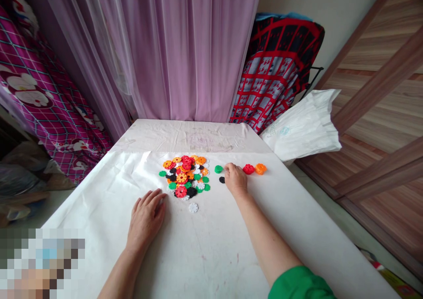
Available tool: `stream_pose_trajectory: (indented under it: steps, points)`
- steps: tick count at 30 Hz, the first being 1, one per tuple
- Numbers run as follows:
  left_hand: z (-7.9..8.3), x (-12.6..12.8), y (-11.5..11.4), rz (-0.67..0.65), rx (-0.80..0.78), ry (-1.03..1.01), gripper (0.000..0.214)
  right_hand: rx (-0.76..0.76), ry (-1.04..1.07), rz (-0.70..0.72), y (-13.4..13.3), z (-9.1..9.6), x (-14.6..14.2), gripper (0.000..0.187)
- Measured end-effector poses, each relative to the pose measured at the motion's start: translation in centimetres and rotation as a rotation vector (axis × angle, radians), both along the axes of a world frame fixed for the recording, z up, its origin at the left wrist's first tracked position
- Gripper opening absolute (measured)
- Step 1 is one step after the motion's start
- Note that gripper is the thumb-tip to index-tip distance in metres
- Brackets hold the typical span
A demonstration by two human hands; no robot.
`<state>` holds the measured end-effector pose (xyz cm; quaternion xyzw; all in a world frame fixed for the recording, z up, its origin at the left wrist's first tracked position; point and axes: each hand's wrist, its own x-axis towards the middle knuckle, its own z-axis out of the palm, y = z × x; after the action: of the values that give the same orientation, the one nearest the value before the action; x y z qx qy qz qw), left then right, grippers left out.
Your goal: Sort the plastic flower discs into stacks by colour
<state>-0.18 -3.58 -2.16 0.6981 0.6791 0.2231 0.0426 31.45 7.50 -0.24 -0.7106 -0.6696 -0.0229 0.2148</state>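
Note:
A pile of flower-shaped plastic discs (186,175) in red, orange, green, black and white lies mid-table on the white cloth (211,246). My left hand (146,217) rests flat on the cloth, fingers stretched out, just left of the pile. My right hand (235,179) reaches to the right of the pile, fingers curled down over the cloth. A green disc (218,169) and a black disc (222,179) lie at its left side. A red disc (248,169) and an orange disc (260,168) lie at its right. One white disc (193,208) sits alone nearer me.
Purple curtains (178,52) hang behind the table. A red patterned blanket (277,74) hangs at the back right, with a white plastic bag (304,125) beside the table's right edge. Pink patterned fabric (39,92) is at the left. Wooden panels (380,114) stand on the right.

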Motion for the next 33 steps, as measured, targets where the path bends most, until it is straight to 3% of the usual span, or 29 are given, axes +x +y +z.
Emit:
stream_pose_trajectory:
  steps: [7, 19, 24, 27, 33]
  points:
    - [0.1, 0.1, -0.1, -0.001, 0.031, 0.014, 0.038, -0.130, -0.075, -0.013, -0.2, 1.6, -1.3, 0.024]
    - [0.4, 0.3, -0.1, 0.001, 0.023, 0.010, 0.038, -0.075, -0.012, -0.009, -1.8, 1.6, -1.4, 0.028]
    - [0.7, 0.4, -0.2, 0.000, 0.017, 0.019, 0.038, -0.145, 0.122, 0.098, -4.2, 1.2, -3.3, 0.017]
    - [0.8, 0.4, -0.2, -0.003, 0.013, 0.020, 0.038, -0.212, 0.158, 0.151, -5.3, 0.9, -4.5, 0.021]
    - [0.7, 0.4, -0.1, -0.010, 0.018, 0.027, 0.038, -0.227, 0.146, 0.225, -5.6, 0.5, -5.6, 0.020]
